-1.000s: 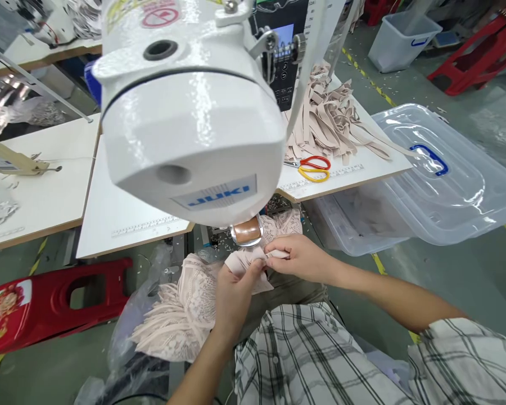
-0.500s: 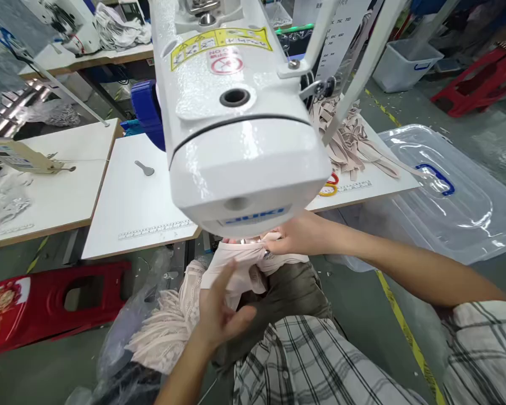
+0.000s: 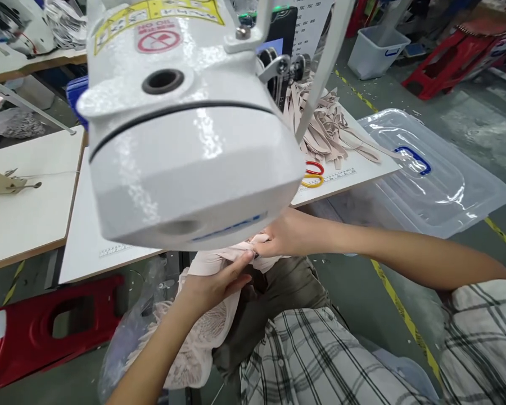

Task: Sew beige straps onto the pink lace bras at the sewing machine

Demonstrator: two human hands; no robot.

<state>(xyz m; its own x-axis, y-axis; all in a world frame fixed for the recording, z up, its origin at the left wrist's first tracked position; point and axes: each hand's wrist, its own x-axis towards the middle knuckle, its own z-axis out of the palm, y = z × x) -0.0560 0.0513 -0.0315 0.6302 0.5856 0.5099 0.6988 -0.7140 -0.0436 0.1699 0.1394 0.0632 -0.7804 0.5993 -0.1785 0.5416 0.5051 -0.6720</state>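
The pale pink fabric (image 3: 204, 264) could be puckering or slipping crooked if the left hand (image 3: 211, 287) and right hand (image 3: 289, 233) are pulling unevenly, since the sewing machine head (image 3: 194, 169) is hiding its far part. The fabric is lying between and beneath them, near the desk's (image 3: 80, 247) front edge: the right is pinching folds; the left is touching it, whether gripping I cannot tell.

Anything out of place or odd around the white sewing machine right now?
Yes: the tangled heap of beige fabric strips straggles past the edge of the white tabletop, one end reaching over the clear plastic lid, while the rest lies within the edge. The bunched pale pink fabric shows no visible damage.
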